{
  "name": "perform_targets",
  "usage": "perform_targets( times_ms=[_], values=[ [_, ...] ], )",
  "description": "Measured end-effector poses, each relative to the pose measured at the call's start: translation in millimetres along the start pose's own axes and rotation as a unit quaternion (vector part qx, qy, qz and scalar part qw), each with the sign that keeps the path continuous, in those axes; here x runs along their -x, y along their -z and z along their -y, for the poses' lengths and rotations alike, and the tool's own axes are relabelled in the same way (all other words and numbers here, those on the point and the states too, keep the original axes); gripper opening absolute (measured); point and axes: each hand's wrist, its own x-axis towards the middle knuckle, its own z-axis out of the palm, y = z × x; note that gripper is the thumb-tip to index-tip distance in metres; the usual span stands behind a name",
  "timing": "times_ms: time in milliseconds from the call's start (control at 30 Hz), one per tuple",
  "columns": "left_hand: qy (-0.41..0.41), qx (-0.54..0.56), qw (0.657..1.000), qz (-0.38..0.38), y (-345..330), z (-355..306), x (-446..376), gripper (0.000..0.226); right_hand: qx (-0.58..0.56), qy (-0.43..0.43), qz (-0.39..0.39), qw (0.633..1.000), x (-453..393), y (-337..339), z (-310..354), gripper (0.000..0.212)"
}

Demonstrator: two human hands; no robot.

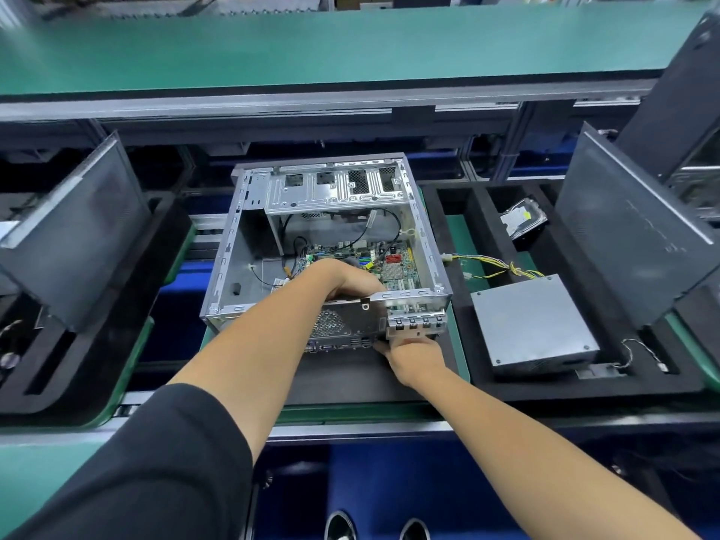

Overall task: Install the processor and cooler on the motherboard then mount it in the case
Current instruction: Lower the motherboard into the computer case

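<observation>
Green matting covers the counter (350,48) behind black foam trays. Reaching into the open sheet-metal case (233,243), the left hand (346,280) curls over something on the green motherboard (393,267) lying inside; what it grips is hidden. Against the case's perforated rear panel, the right hand (413,354) presses its fingertips. Just right lies a boxy grey power supply (533,325) trailing yellow wires.

One wide-angle view only, from the person's head, looking forward and steeply down. It sits close above the open grey metal computer case (331,243) at centre, with both forearms reaching in from the near edge. The green-topped far shelf (311,44) bends at the frame's top.
</observation>
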Motion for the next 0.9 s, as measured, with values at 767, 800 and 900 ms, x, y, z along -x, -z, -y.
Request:
perform_targets(
  times_ms=[767, 800, 900],
  values=[
    [-0.036, -0.085, 0.994, -0.05, 3, 4, -9, 0.03, 0.001, 0.045, 0.126, 0.991, 10, 35, 11, 0.044],
    [-0.07, -0.101, 0.989, -0.084, 5, 6, -7, 0.029, -0.01, 0.055, 0.171, 0.984, 14, 44, 18, 0.044],
    [-0.139, -0.045, 0.974, -0.174, 18, 18, 2, 0.018, -0.074, 0.129, 0.345, 0.927, 30, 73, 47, 0.045]
  ],
)
